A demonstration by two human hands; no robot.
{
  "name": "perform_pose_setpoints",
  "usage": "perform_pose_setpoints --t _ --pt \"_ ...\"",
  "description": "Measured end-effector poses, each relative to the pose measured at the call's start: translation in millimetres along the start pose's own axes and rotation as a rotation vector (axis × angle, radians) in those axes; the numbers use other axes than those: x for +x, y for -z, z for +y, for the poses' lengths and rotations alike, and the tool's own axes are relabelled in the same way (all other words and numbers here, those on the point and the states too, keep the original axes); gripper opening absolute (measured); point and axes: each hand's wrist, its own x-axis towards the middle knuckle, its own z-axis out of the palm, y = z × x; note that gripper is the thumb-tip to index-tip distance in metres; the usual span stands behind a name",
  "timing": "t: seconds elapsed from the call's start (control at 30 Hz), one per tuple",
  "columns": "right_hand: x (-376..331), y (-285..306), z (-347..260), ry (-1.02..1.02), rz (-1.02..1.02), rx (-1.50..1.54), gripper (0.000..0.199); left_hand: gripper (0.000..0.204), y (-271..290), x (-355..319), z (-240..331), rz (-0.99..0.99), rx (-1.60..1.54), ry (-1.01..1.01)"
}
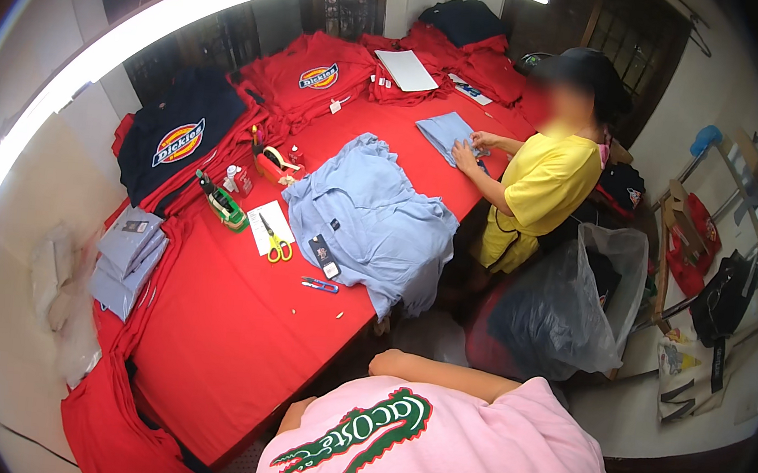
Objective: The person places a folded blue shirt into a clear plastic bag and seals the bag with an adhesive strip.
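Pink-shirted forearms (439,372) are bending below the red desk (235,332), both hands hidden so their grip cannot be told, while beyond them a light-blue shirt (372,218) is lying just right of yellow-handled scissors (277,244).

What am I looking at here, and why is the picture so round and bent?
There is no machine here, only people working by hand. The single picture comes from a wide fisheye camera worn on someone's head and looking down, and that lens bends straight edges. The wearer's own hands are not in view.

A long table covered in red fills the middle. On it lie a spread light blue shirt, yellow-handled scissors, small blue snips, a green tape dispenser and a stack of folded blue shirts.

At the far side, a person in a yellow shirt handles a folded blue garment with both hands. A person in a pink shirt bends over at the lower edge, hands hidden.
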Motion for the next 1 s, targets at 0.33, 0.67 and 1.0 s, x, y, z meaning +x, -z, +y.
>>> perform_pose_setpoints --t 0.33,0.67,1.0 --pt "-29 -18 54 0.006 -0.013 0.037 0.034 0.029 -41 22 21 -0.001 0.111 -0.031" --pt "-59 -59 102 0.006 -0.053 0.075 0.033 0.028 -96 29 49 0.033 0.174 0.010" --pt "-100 -73 128 -0.018 -0.030 0.185 0.035 0.029 -118 25 112 -0.013 0.194 0.089"
